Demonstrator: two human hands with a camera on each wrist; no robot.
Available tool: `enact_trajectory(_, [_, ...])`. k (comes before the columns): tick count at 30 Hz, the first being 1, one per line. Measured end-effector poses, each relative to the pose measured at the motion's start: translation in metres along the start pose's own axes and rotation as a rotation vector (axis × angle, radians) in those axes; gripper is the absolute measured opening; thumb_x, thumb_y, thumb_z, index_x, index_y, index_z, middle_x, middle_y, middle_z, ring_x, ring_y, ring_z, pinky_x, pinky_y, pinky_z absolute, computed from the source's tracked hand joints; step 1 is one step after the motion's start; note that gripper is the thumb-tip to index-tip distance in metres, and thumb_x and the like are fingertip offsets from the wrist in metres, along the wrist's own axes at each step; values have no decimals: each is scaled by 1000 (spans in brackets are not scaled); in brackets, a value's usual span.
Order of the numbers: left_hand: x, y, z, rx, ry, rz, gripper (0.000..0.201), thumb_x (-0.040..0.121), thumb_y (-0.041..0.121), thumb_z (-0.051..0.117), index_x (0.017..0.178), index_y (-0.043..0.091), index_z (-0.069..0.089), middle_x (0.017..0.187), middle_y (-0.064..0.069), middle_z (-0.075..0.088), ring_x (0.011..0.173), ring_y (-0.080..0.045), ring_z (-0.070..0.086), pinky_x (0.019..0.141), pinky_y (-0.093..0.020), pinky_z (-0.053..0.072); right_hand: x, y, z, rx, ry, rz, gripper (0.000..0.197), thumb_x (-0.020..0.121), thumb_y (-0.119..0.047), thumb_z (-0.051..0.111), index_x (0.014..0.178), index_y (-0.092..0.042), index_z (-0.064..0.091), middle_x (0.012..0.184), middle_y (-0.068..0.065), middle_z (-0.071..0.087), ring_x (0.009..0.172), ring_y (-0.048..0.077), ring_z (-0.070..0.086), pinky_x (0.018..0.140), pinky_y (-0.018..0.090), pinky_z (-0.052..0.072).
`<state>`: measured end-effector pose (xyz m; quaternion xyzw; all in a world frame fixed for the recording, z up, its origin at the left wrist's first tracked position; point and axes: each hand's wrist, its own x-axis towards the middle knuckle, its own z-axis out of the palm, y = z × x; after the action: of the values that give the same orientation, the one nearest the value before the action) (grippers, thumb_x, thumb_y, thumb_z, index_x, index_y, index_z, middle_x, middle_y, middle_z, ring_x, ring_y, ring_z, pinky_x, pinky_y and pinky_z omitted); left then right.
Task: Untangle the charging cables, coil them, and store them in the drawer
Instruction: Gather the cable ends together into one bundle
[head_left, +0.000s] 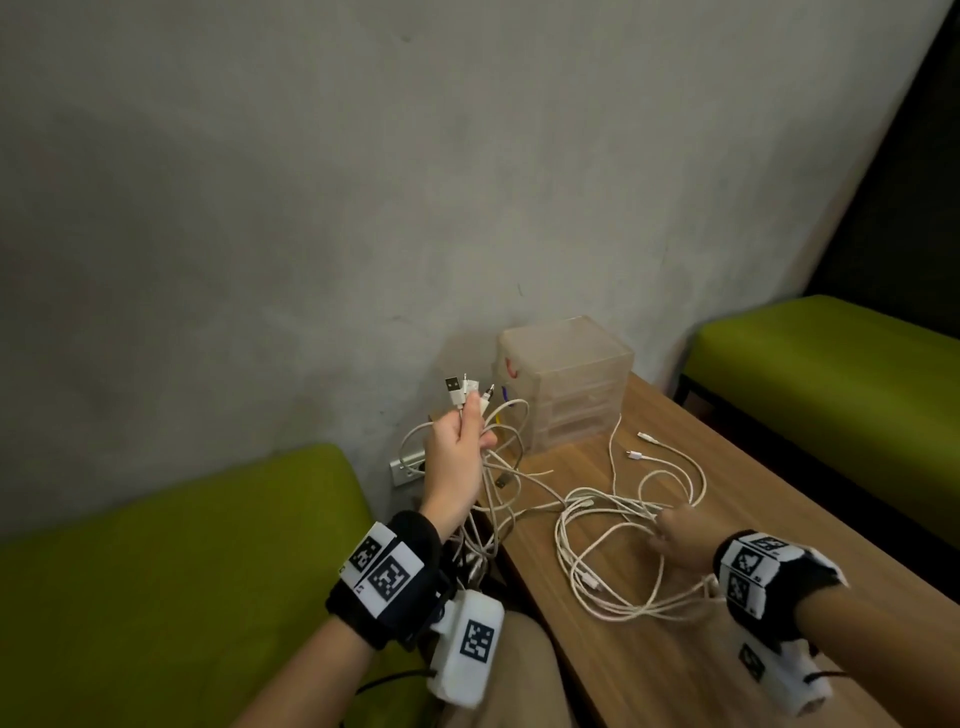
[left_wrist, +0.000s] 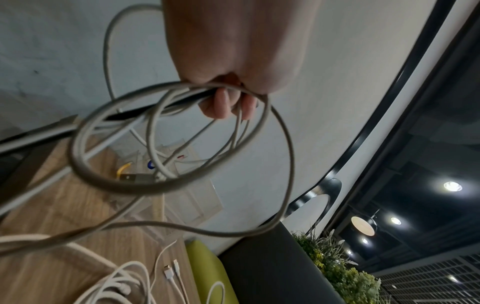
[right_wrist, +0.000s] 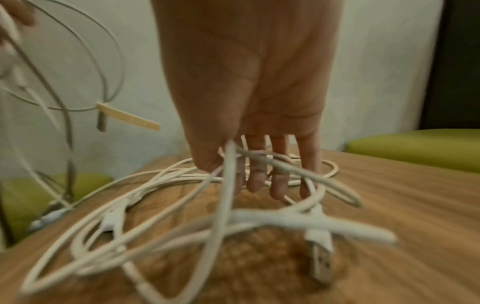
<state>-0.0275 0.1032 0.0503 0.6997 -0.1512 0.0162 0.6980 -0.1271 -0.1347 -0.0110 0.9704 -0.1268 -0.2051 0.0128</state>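
A tangle of white charging cables (head_left: 613, 525) lies on the wooden table (head_left: 727, 649). My left hand (head_left: 470, 415) is raised over the table's left end and grips a bunch of cable ends, with the USB plugs (head_left: 457, 389) sticking up above the fist. Loops hang from that fist in the left wrist view, where the left hand (left_wrist: 228, 102) is curled round the grey-white cables (left_wrist: 283, 131). My right hand (head_left: 662, 530) is down on the tangle. In the right wrist view, the right hand (right_wrist: 259, 181) has straight fingers pushed in among the strands (right_wrist: 285, 168). The translucent drawer unit (head_left: 571, 389) stands shut against the wall.
Two loose plug ends (head_left: 636, 455) lie on the table right of the drawer unit. Green benches sit at the left (head_left: 156, 545) and at the right (head_left: 831, 364). A wall socket (head_left: 408, 467) is below my left hand. Some cables hang off the table's left edge.
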Motion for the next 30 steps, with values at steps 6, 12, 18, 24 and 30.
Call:
enact_trajectory(6, [-5, 6, 15, 30, -103, 44, 44, 98, 34, 35, 56, 20, 33, 46, 12, 32, 47, 2, 47, 51, -22, 32, -2, -2, -31, 73, -24, 64, 52, 92, -47, 45, 111, 0, 57, 122, 14, 58, 110, 28, 55, 85, 30, 42])
enact_trajectory(12, [-14, 9, 11, 128, -193, 23, 39, 98, 28, 36, 60, 18, 38, 56, 5, 39, 61, 0, 55, 53, -4, 39, -36, -50, -107, -257, 389, 106, 55, 90, -59, 38, 103, -11, 61, 108, 5, 65, 96, 25, 63, 72, 33, 48])
enact_trajectory(18, [-18, 7, -13, 176, -257, 31, 37, 97, 29, 38, 67, 12, 50, 63, -5, 49, 60, -6, 55, 58, -14, 42, -32, -109, -91, 363, 503, -584, 36, 92, -30, 53, 119, -7, 49, 107, 2, 48, 83, 7, 44, 77, 19, 37])
enact_trajectory(24, [-15, 11, -53, 388, -142, 124, 48, 95, 42, 36, 72, 13, 67, 38, 7, 48, 41, -5, 44, 48, -20, 37, -11, -129, -62, 493, 625, -653, 21, 97, -23, 43, 77, -18, 48, 71, -3, 53, 65, 15, 50, 62, 23, 40])
enact_trajectory(30, [7, 22, -82, 349, 55, 119, 47, 97, 42, 33, 58, 28, 54, 72, -13, 70, 41, -20, 35, 47, -37, 32, 5, -125, -49, 507, 475, -442, 26, 97, -21, 43, 93, -6, 63, 87, 10, 68, 81, 26, 64, 74, 41, 51])
